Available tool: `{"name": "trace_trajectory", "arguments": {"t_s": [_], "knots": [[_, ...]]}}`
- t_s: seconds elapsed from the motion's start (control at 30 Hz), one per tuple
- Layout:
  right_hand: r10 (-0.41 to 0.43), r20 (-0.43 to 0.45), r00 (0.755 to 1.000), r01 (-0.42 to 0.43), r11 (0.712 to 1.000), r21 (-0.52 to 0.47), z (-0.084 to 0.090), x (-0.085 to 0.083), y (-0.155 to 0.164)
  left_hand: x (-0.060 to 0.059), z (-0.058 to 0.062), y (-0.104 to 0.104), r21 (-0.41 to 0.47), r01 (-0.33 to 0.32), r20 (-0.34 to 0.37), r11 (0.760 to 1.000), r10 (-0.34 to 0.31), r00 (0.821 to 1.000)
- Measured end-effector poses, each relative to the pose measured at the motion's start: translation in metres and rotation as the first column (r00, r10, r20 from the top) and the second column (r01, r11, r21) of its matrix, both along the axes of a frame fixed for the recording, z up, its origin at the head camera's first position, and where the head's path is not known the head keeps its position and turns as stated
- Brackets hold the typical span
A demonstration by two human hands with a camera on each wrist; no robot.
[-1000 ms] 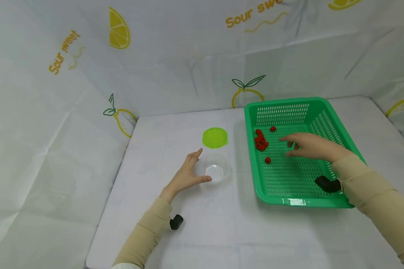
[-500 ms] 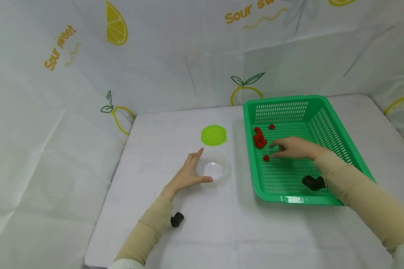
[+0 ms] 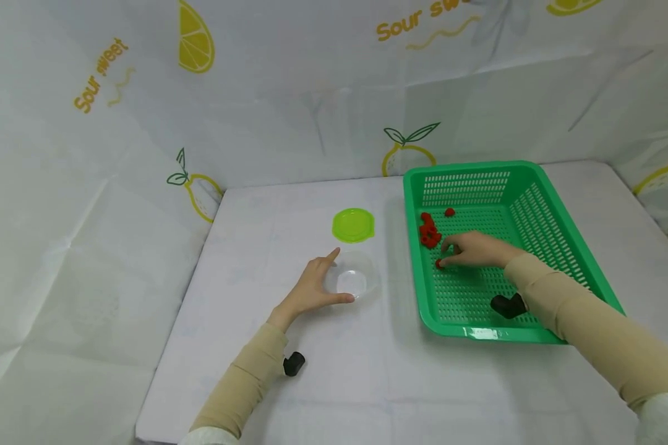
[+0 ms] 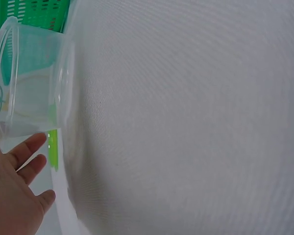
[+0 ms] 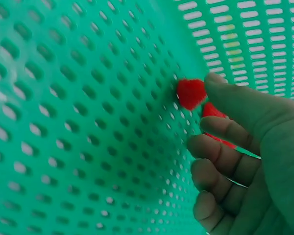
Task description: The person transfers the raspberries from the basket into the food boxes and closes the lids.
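My left hand point(image 3: 310, 288) holds a clear plastic bowl point(image 3: 355, 283) on the table, thumb and fingers spread around its left side. In the left wrist view the bowl point(image 4: 34, 81) stands upright, with several fingers extended beside it. My right hand point(image 3: 479, 250) is down inside a green basket point(image 3: 423, 303), at a small red pom-pom point(image 3: 439, 264). The right wrist view shows the thumb tip at the fuzzy red pom-pom point(image 5: 190, 93); the fingers are loosely bent and apart from the thumb. Whether the thumb touches it I cannot tell.
A cluster of several red pieces point(image 3: 429, 232) lies along the basket's left wall, and one more red pom-pom point(image 3: 449, 212) sits farther back. Behind the bowl lies a bright green lid point(image 3: 353, 225). A white printed cloth point(image 3: 289, 123) hangs behind the table.
My right hand has moved left and lower in the basket, to the nearest red pom-pom. The left hand has stayed at the bowl.
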State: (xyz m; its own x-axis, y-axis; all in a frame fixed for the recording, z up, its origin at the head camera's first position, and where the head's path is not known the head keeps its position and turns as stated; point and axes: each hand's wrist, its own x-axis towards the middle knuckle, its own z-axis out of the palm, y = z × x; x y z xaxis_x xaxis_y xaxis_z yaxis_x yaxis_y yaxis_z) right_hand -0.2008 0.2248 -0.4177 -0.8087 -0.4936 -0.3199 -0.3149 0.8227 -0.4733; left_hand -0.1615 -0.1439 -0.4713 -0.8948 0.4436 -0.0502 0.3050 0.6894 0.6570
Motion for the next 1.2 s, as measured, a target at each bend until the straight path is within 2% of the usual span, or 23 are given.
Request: {"name": "trace_trajectory", "arguments": {"t_s": [0.27,0.63,0.93,1.2], "knots": [[0.001,0.011,1.000,-0.001,1.000,0.012,-0.008,-0.003,0.002,-0.004,-0.001,0.002,0.027,0.021,0.027,0.999,-0.022,0.999],[0.024,0.032,0.999,-0.023,0.999,-0.039,-0.011,-0.005,-0.001,-0.005,0.000,-0.001,0.079,-0.001,0.072,0.997,-0.005,0.997],[0.022,0.054,0.998,-0.019,0.998,-0.057,-0.006,-0.004,-0.002,-0.004,0.001,-0.001,0.051,-0.022,0.037,0.998,0.020,0.999],[-0.014,0.043,0.999,0.017,0.997,-0.071,-0.002,-0.003,-0.003,-0.004,-0.001,0.000,0.019,-0.033,0.019,0.999,0.033,0.999]]}}
